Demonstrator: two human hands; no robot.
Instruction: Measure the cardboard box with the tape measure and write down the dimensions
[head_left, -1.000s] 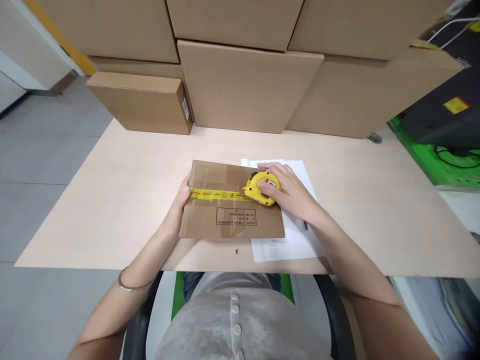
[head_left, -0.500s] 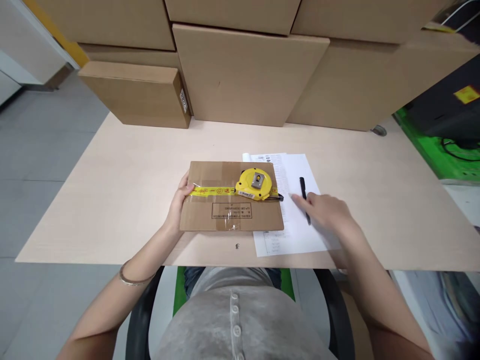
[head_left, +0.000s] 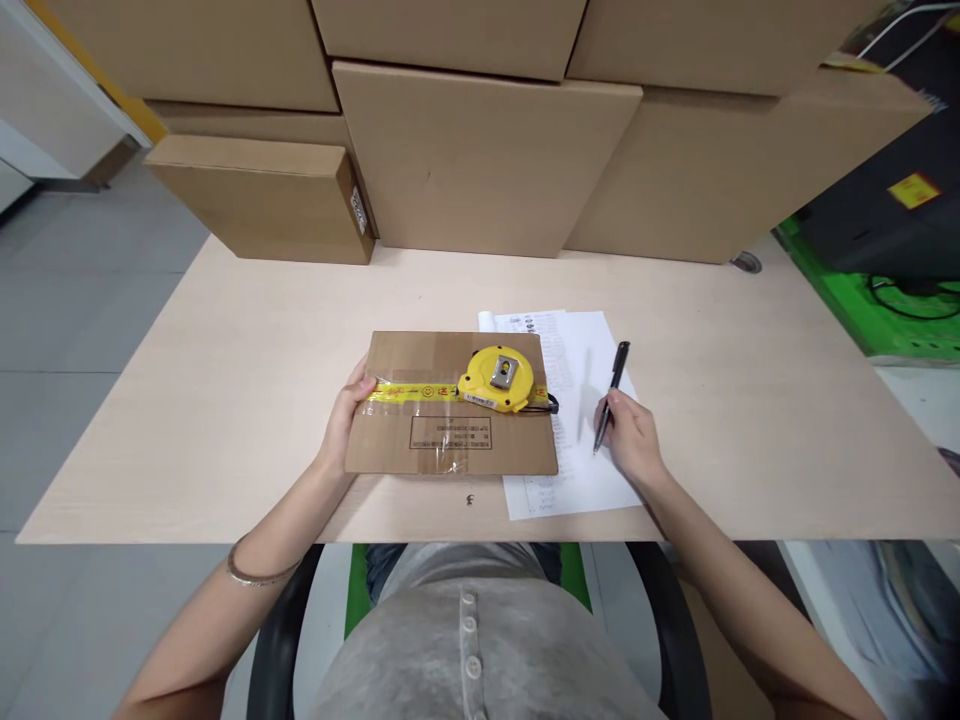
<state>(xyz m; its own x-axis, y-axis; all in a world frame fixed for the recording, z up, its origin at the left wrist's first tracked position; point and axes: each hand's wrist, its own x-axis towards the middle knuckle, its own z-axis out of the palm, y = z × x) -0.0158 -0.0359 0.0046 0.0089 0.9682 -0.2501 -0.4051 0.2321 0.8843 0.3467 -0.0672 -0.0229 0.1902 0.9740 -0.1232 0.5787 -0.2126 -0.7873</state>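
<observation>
My left hand (head_left: pixel 346 415) grips the left edge of a flat cardboard box (head_left: pixel 390 440), thumb on its top face, the other fingers mostly hidden. A yellow tape measure (head_left: pixel 496 379) lies on the box, over a strip of yellow printed tape (head_left: pixel 412 392) that crosses it. The tape measure's black wrist strap (head_left: pixel 553 404) reaches the box's right edge. In my right hand (head_left: pixel 631 437) is a black pen (head_left: pixel 616 368), tilted with its tip down close to white printed sheets (head_left: pixel 581 480). Part of these sheets is hidden by the box.
Large cardboard boxes (head_left: pixel 487 160) stand stacked along the back of the table (head_left: pixel 225 420). A smaller closed box (head_left: pixel 259 205) stands at the back left. Beyond the right edge are a black object with a yellow label (head_left: pixel 913 190) and a cable on a green surface (head_left: pixel 821 290).
My right hand has picked up the pen from the papers and now holds it in a writing grip. My left hand stays on the box, and the view has shifted slightly.
</observation>
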